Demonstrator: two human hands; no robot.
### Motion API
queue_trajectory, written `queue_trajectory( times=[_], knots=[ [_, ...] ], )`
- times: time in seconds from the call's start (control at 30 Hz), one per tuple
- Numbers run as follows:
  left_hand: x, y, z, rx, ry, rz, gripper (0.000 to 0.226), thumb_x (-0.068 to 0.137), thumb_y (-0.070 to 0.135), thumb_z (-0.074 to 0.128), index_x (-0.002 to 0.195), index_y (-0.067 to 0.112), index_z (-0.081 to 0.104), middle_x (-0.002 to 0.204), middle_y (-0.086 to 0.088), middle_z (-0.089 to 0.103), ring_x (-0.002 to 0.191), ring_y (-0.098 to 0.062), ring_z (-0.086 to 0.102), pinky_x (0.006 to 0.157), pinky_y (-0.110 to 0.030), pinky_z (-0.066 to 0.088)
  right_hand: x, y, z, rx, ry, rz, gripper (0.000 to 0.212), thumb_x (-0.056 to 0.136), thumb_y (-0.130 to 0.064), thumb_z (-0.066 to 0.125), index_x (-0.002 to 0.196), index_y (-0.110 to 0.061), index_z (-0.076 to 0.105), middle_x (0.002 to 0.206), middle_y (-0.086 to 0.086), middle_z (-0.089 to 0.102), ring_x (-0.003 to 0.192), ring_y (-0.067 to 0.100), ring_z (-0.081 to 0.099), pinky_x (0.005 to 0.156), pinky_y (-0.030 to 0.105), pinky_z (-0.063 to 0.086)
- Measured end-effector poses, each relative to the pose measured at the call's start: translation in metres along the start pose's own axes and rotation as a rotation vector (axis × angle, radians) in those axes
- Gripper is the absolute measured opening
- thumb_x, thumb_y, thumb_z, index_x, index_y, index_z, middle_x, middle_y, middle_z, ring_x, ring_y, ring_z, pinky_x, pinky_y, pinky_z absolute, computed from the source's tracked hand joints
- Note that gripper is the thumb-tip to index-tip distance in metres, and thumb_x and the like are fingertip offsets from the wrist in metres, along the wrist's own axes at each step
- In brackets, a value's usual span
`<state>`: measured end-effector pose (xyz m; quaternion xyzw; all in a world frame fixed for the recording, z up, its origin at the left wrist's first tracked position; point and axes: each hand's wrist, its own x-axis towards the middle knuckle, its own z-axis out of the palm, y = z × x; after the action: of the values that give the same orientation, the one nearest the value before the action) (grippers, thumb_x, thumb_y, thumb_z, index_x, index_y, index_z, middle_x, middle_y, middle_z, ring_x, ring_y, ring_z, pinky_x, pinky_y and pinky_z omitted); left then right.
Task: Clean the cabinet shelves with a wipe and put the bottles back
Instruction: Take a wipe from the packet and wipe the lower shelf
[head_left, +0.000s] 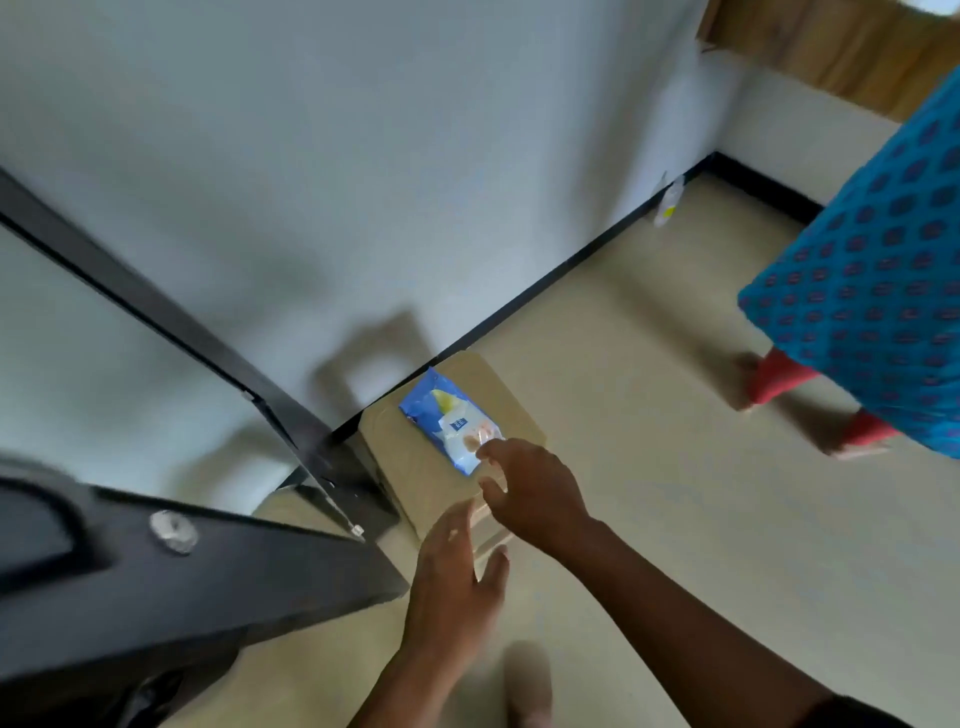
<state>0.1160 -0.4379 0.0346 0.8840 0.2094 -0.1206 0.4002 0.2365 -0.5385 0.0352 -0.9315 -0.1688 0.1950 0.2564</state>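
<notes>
A blue and white pack of wipes (447, 418) lies on a small beige stool (410, 462) near the wall. My right hand (535, 493) hovers over the pack's near end, its fingertips at the pack's edge, fingers loosely bent and holding nothing. My left hand (457, 582) is lower, over the stool's near corner, fingers straight and spread, empty. The dark cabinet (156, 582) fills the lower left, with a round knob (174, 530) on its door. No shelves or bottles inside it are visible.
A dark open cabinet door edge (182, 332) runs diagonally at left. A clear spray bottle (667, 200) stands by the far wall. Another person in a blue patterned garment (883, 291) stands at right on the beige floor (675, 467). My foot (530, 680) shows at the bottom.
</notes>
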Motion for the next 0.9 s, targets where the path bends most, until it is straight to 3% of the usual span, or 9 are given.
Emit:
queue_trajectory(
  times=[0.13,0.27,0.37,0.63,0.9],
  knots=[
    [0.05,-0.021,0.025,0.072,0.069,-0.044,0.069,0.099,0.037,0.058,0.16,0.02,0.029,0.165,-0.002,0.03,0.152,-0.018,0.03,0.122,-0.034,0.031,0.063,0.024,0.036,-0.003,0.003,-0.011,0.034,0.089,-0.033,0.059,0.122,-0.029,0.062,0.12,0.0,0.067,0.109,0.026,0.064,0.089,0.039,0.053],
    [0.092,-0.039,0.049,0.36,0.045,-0.028,0.076,0.104,0.044,0.045,0.164,0.019,0.006,0.173,-0.004,0.007,0.16,-0.023,0.004,0.13,-0.038,0.012,0.117,0.037,0.07,0.021,0.029,-0.018,0.035,0.088,-0.028,0.061,0.122,-0.028,0.063,0.116,0.003,0.068,0.104,0.029,0.065,0.084,0.04,0.054],
    [0.122,-0.046,0.064,0.487,0.029,0.02,0.083,0.103,0.045,0.047,0.164,0.018,-0.001,0.173,-0.005,-0.005,0.16,-0.026,-0.004,0.13,-0.044,0.009,0.152,0.042,0.089,0.025,0.059,-0.052,0.04,0.088,-0.027,0.064,0.128,-0.025,0.061,0.118,0.006,0.065,0.107,0.029,0.063,0.085,0.04,0.053],
    [0.183,-0.065,0.081,0.367,0.138,-0.08,0.099,0.1,0.04,0.055,0.161,0.015,-0.019,0.17,-0.005,-0.023,0.159,-0.027,-0.017,0.13,-0.041,0.004,0.218,0.053,0.119,-0.059,0.051,-0.167,0.048,0.089,-0.033,0.066,0.135,-0.02,0.058,0.124,0.007,0.064,0.111,0.029,0.06,0.091,0.039,0.051],
    [0.204,-0.079,0.1,0.287,0.151,-0.128,0.102,0.097,0.026,0.059,0.161,0.019,-0.02,0.17,0.0,-0.025,0.158,-0.025,-0.021,0.13,-0.04,0.001,0.245,0.059,0.119,-0.043,-0.005,-0.179,0.03,0.086,-0.041,0.072,0.11,-0.023,0.075,0.111,-0.004,0.075,0.096,0.018,0.069,0.081,0.033,0.056]
  ],
)
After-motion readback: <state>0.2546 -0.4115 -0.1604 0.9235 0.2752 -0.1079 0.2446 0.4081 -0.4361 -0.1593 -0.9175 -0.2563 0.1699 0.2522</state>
